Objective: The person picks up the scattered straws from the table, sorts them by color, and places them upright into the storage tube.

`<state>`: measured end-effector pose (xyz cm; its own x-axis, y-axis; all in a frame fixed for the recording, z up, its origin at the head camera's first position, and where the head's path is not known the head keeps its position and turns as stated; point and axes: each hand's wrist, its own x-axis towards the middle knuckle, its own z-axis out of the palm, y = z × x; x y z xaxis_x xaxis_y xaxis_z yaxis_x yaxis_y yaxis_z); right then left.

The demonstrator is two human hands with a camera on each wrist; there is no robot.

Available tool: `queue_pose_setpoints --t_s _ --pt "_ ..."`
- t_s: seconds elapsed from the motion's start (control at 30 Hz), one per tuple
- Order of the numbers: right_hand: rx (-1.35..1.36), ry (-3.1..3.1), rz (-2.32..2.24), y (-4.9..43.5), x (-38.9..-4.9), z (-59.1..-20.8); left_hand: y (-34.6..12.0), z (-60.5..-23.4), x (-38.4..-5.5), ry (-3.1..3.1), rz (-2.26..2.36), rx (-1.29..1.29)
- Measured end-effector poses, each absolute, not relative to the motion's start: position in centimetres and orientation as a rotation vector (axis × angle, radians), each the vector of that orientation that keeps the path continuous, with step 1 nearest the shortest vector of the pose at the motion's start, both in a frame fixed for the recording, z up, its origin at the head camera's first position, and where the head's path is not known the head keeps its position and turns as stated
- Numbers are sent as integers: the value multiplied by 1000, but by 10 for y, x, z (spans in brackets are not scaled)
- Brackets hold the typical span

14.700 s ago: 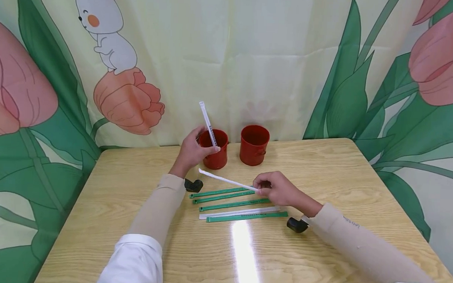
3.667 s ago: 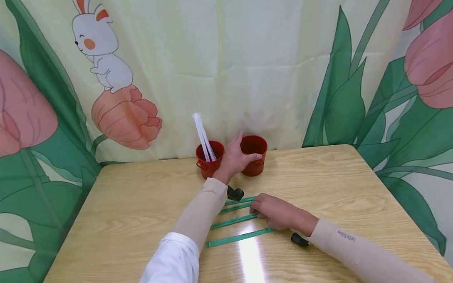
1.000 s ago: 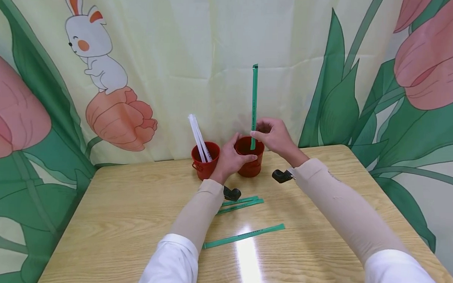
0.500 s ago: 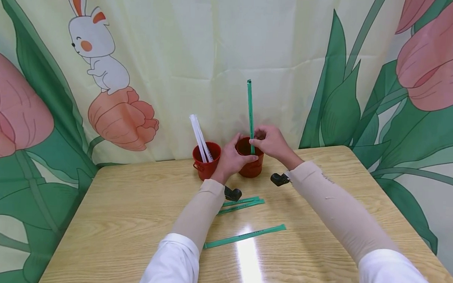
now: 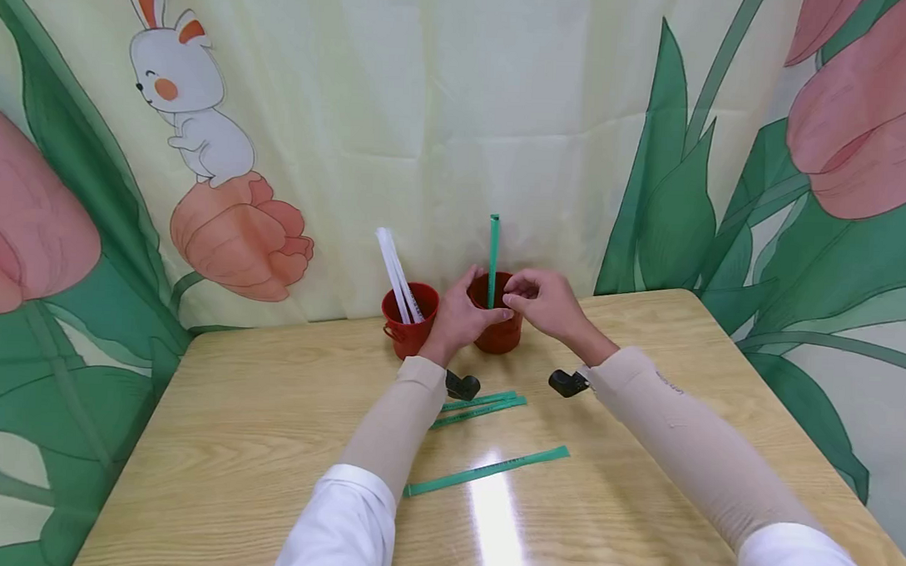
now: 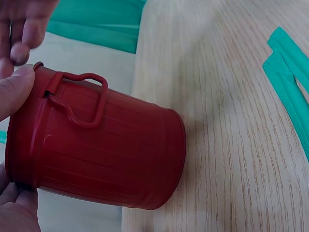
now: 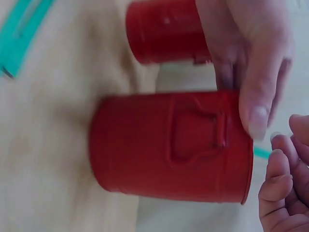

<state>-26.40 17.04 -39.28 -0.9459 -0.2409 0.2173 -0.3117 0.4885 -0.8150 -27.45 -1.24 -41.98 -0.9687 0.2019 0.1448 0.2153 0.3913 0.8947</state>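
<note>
In the head view, my left hand (image 5: 461,318) holds the right-hand red bucket (image 5: 498,338) by its rim, thumb in front and fingers behind. The left wrist view shows this bucket's side and wire handle (image 6: 89,101) up close. A green paper-wrapped straw (image 5: 493,249) stands nearly upright in it, its lower end hidden inside. Beside the rim is my right hand (image 5: 551,305), its fingers loosely bent with nothing between them; in the right wrist view the fingers (image 7: 277,191) are apart from the bucket. White wrapped straws (image 5: 393,268) lean in the left-hand red bucket (image 5: 404,341).
Two green wrapped straws (image 5: 486,411) lie close together on the wooden table (image 5: 268,443), partly behind the left wrist's black camera (image 5: 463,387). Another green straw (image 5: 491,472) lies nearer the front. A curtain with a printed rabbit (image 5: 179,73) hangs behind the table's back edge.
The green straw went down into the right-hand bucket and my right hand let go of it, moving slightly right. My left hand stays on the rim. Earlier, the white straws went into the left-hand bucket.
</note>
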Motion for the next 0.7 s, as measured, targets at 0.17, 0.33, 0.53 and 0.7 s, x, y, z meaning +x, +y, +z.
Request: queue_pose_setpoints --t_s 0.17,0.33,0.53,0.7 --pt "520 -2629 1604 176 -238 -402 -12 -420 -273 -2633 -1650 -349" --pt "565 -2696 1710 181 -212 -417 -14 -420 -272 -2630 -1642 -358" --pt "824 -2849 1676 184 -180 -438 -14 -420 -271 -2623 -1664 -327" --pt "1104 -2928 1554 183 -157 -458 -13 -422 -272 -2613 -1685 -346"
